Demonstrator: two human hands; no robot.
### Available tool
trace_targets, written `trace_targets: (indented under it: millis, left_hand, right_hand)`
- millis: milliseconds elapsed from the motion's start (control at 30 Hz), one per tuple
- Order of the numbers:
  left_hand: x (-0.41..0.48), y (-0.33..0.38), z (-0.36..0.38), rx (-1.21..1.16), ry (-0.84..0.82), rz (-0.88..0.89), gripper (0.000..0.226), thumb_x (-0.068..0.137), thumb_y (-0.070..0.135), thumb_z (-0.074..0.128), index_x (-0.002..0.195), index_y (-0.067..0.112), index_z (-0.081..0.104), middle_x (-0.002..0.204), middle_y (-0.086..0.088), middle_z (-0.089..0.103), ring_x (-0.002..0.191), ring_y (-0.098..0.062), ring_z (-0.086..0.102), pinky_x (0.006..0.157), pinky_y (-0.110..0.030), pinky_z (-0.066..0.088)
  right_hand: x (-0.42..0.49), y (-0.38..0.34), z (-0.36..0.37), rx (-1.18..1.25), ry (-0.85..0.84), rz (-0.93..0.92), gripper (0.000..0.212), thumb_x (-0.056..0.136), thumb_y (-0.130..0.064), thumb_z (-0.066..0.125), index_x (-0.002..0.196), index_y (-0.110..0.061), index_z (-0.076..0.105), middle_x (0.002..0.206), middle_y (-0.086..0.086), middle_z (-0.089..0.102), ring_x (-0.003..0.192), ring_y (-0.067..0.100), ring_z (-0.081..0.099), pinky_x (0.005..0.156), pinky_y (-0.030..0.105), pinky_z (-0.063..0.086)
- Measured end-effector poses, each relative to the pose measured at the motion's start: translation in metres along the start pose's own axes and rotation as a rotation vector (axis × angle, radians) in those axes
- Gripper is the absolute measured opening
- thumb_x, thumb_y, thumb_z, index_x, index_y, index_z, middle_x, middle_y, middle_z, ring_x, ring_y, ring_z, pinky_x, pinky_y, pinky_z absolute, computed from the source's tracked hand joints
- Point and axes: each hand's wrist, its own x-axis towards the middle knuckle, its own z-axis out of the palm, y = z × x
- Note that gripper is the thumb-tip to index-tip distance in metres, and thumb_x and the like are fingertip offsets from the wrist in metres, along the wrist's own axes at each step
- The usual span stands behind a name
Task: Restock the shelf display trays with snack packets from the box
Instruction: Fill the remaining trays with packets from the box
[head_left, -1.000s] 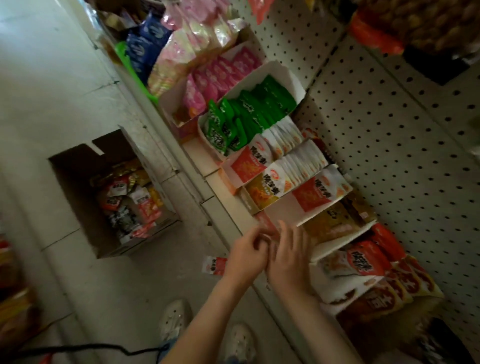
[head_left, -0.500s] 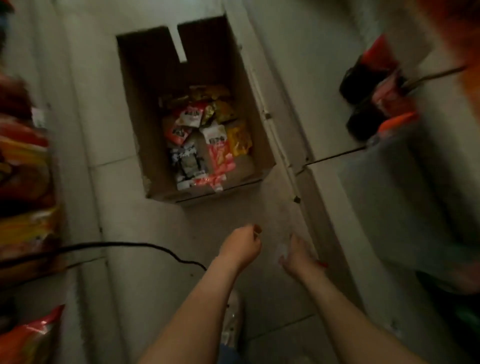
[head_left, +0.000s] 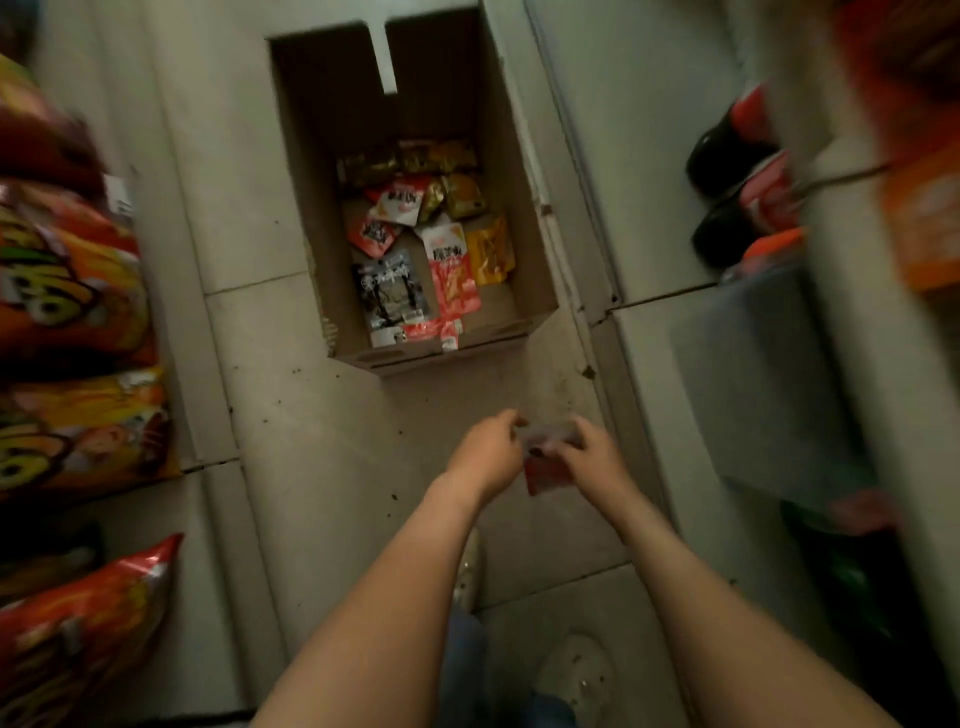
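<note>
Change: left hand (head_left: 485, 457) and right hand (head_left: 597, 460), apart half a second earlier, are now meeting above the floor (head_left: 322, 467), with a small packet (head_left: 545, 475) showing between them.
Floor: pale tiles are running through the middle of the view, carrying dark specks.
Large snack bags (head_left: 67, 291): red, orange and yellow bags are lining the left edge, blurred.
Box (head_left: 524, 171): open-topped cardboard is standing on the floor ahead of the hands, well apart from them.
Bottles (head_left: 737, 171): two dark bottles with red labels are lying at the right, beside the box but not touching it.
Snack packets (head_left: 415, 249): a loose pile is lying in the near half of the box, in red, white, yellow, gold and black.
Left hand: fingers are curling in and pinching the small packet's left side.
Right hand: fingers are curling over the small packet's right side, gripping it.
Small packet: red lower part is hanging below the fingers; the paler upper part is blurring, and its print is not reading clearly.
</note>
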Motion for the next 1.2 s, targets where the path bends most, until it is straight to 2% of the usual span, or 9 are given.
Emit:
trace_targets:
  millis: [100,233,333,467,633,800,933,1033,1200]
  left_hand:
    - [-0.062,0.057,-0.042,-0.259,-0.018,-0.032,0.034,0.100,0.036,0.046,0.124,0.012,0.055,0.125,-0.012,0.061,0.110,-0.025,0.059,0.088,-0.032,0.047]
    - [-0.139,0.116,-0.088,-0.831,-0.230,-0.151,0.063,0.092,0.069,0.022,0.110,0.025,0.064,0.112,-0.001,0.070,0.096,-0.010,0.064,0.079,-0.029,0.046]
    - [-0.167,0.143,-0.111,-0.840,-0.285,-0.249,0.068,0.083,0.081,0.029,0.104,0.028,0.066,0.105,0.001,0.070,0.096,-0.015,0.064,0.079,-0.034,0.046]
    - [-0.193,0.189,-0.124,-0.778,-0.404,-0.268,0.029,0.087,0.045,0.062,0.093,0.017,0.063,0.081,-0.002,0.062,0.067,-0.011,0.057,0.060,-0.024,0.047]
    - [-0.205,0.232,-0.108,-0.990,-0.111,-0.069,0.016,0.097,0.011,0.054,0.104,0.005,0.067,0.072,-0.003,0.057,0.056,-0.009,0.048,0.050,-0.019,0.040]
    - [-0.215,0.263,-0.080,-0.832,0.008,0.124,0.016,0.097,0.011,0.054,0.103,0.003,0.067,0.087,-0.006,0.065,0.071,-0.011,0.058,0.059,-0.016,0.048]
    - [-0.216,0.281,-0.061,-0.815,0.062,0.161,0.010,0.097,0.017,0.055,0.095,0.017,0.065,0.103,-0.008,0.065,0.081,-0.014,0.063,0.060,-0.020,0.049]
    - [-0.217,0.290,-0.047,-0.848,0.049,0.133,0.012,0.097,0.016,0.055,0.106,0.012,0.062,0.105,-0.009,0.064,0.083,-0.015,0.064,0.060,-0.020,0.051]
    - [-0.212,0.297,-0.024,-0.746,0.018,0.088,0.022,0.093,0.006,0.056,0.115,0.006,0.054,0.089,-0.004,0.060,0.077,-0.013,0.060,0.065,-0.023,0.050]
  right_hand:
    - [-0.072,-0.085,-0.058,0.227,-0.040,-0.103,0.024,0.084,-0.003,0.067,0.108,-0.008,0.063,0.098,0.007,0.067,0.086,0.011,0.061,0.072,0.015,0.049]
    - [-0.148,-0.158,-0.127,0.451,-0.070,-0.178,0.027,0.087,0.005,0.059,0.110,-0.008,0.058,0.093,-0.006,0.067,0.079,-0.004,0.064,0.082,0.019,0.051]
    - [-0.190,-0.194,-0.163,0.495,-0.122,-0.242,0.025,0.088,0.004,0.058,0.112,-0.002,0.058,0.094,-0.003,0.066,0.080,-0.001,0.065,0.076,0.015,0.051]
    - [-0.231,-0.221,-0.201,0.647,-0.097,-0.302,0.014,0.087,-0.005,0.063,0.098,-0.010,0.056,0.086,0.002,0.062,0.081,0.013,0.059,0.072,0.022,0.049]
    - [-0.270,-0.217,-0.246,0.876,-0.038,-0.210,0.081,0.065,-0.053,0.076,0.131,-0.023,0.040,0.106,0.003,0.061,0.100,0.021,0.062,0.077,0.037,0.054]
    - [-0.287,-0.195,-0.293,0.982,-0.005,-0.092,0.067,0.079,-0.063,0.043,0.113,-0.008,0.061,0.104,0.015,0.069,0.092,0.029,0.067,0.079,0.048,0.054]
    - [-0.295,-0.182,-0.320,0.829,0.082,-0.006,0.028,0.093,-0.027,0.055,0.107,-0.004,0.061,0.092,0.012,0.070,0.080,0.024,0.068,0.061,0.039,0.059]
    - [-0.296,-0.165,-0.337,0.610,0.163,0.039,0.021,0.094,-0.004,0.053,0.113,0.001,0.060,0.092,0.014,0.068,0.080,0.024,0.067,0.061,0.038,0.060]
    - [-0.300,-0.146,-0.361,0.158,0.470,0.050,0.021,0.100,-0.017,0.046,0.105,-0.001,0.059,0.090,0.005,0.064,0.080,0.020,0.063,0.067,0.036,0.052]
